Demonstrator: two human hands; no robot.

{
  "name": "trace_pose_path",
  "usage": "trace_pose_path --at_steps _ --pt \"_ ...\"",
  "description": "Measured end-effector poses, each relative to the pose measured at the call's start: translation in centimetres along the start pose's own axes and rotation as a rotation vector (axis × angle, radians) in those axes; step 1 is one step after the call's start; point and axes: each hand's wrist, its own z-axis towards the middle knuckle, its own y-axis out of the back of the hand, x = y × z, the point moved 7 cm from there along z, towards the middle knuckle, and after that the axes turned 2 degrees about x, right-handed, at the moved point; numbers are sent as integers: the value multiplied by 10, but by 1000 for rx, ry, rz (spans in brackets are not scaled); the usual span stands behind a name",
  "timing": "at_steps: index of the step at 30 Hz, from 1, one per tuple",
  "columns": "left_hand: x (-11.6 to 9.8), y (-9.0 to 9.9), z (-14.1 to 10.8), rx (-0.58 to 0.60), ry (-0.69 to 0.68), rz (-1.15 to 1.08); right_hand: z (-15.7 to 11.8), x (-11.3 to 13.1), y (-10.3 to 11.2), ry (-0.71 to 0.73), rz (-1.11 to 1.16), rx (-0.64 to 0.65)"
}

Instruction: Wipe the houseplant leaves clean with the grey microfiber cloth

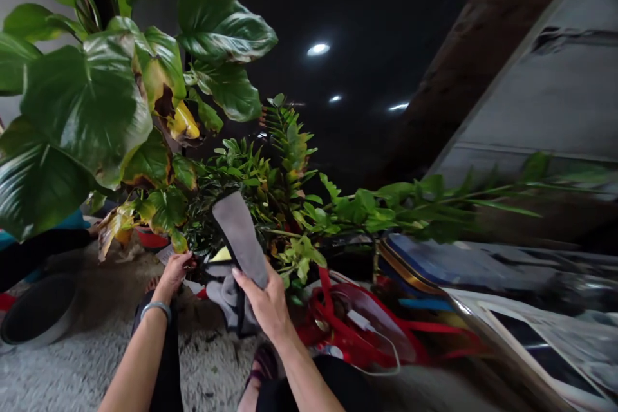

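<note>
In the head view, my right hand (pixel 266 301) grips a folded grey cloth (pixel 241 232) with a dark edge; part of it stands up stiffly and the rest hangs below. A small yellow patch shows beside the cloth. My left hand (pixel 176 268), with a bangle on its wrist, has its fingers pressed together just under a yellowing leaf (pixel 179 241) of the large plant. What those fingers hold is too small to make out. Broad green leaves (pixel 89 96), some browned at the edges, hang above my left hand. Smaller leafy plants (pixel 261 174) stand behind the cloth.
A dark basin (pixel 41 309) sits on the rough floor at the left, near a person's dark-clothed limb (pixel 48 257). Right of me lie a red bag (pixel 357 322) with a white cable and stacked flat items (pixel 444 264). A dark glossy surface stands behind the plants.
</note>
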Motion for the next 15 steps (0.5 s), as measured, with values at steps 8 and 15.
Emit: trace_pose_path --at_steps 8,15 --pt "3 -1 0 9 7 44 12 -35 -33 -89 -265 175" --pt "1 -1 0 28 2 73 2 -2 -11 6 -105 154"
